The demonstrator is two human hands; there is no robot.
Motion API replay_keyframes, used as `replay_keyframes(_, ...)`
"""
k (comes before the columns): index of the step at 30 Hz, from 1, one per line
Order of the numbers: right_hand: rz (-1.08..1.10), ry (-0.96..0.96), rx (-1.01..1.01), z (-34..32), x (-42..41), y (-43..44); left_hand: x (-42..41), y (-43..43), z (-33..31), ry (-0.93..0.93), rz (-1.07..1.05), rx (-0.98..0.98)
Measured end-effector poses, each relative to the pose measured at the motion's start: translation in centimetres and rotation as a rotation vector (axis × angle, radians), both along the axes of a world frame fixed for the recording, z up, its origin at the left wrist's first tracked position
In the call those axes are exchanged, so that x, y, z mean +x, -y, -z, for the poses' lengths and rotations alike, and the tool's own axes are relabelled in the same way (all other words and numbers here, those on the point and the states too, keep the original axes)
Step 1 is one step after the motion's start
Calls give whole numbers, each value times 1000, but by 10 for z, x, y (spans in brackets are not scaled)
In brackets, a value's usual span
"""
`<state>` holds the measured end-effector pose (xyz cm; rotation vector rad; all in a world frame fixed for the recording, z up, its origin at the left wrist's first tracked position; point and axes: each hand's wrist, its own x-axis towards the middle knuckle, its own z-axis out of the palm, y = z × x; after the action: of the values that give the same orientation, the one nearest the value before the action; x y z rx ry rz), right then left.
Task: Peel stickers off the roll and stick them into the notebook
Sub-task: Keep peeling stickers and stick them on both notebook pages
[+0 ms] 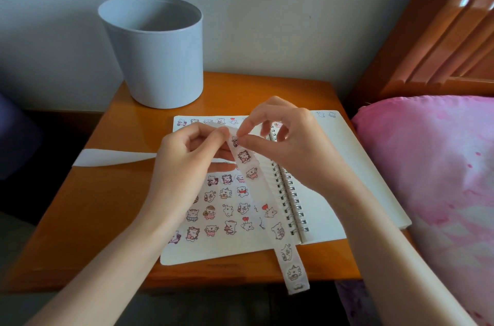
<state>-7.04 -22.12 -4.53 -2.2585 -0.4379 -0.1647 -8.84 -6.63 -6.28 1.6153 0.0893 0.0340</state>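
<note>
An open spiral notebook [336,170] lies on the wooden bedside table [107,208]; its left page carries several rows of small cartoon stickers [227,209]. A long white sticker strip [270,200] runs from my hands down across the page and past the table's front edge. My left hand [184,162] pinches the strip's upper part above the left page. My right hand [288,141] pinches a small sticker [235,140] at the strip's top between thumb and forefinger. The used, bare backing tail [112,157] trails left across the table.
A large grey empty bucket [157,53] stands at the table's back left against the wall. A pink pillow [433,165] and wooden bed frame [438,31] lie close on the right. The floor drops away left of the table.
</note>
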Motion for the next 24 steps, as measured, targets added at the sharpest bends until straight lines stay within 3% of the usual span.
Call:
replay_keyframes(4,-12,-73,59,-7,1,4,3,-1,3,-30,11,-14)
replay_keyframes(9,136,-160,321,-12,10,25,4,-2,5,-51,65,-4)
replay_keyframes(16,465,-169,230,6,34,82,3,0,9,-25,126,71)
replay_keyframes(24,587,-141,190,21,41,101,5,1,13,-22,123,103)
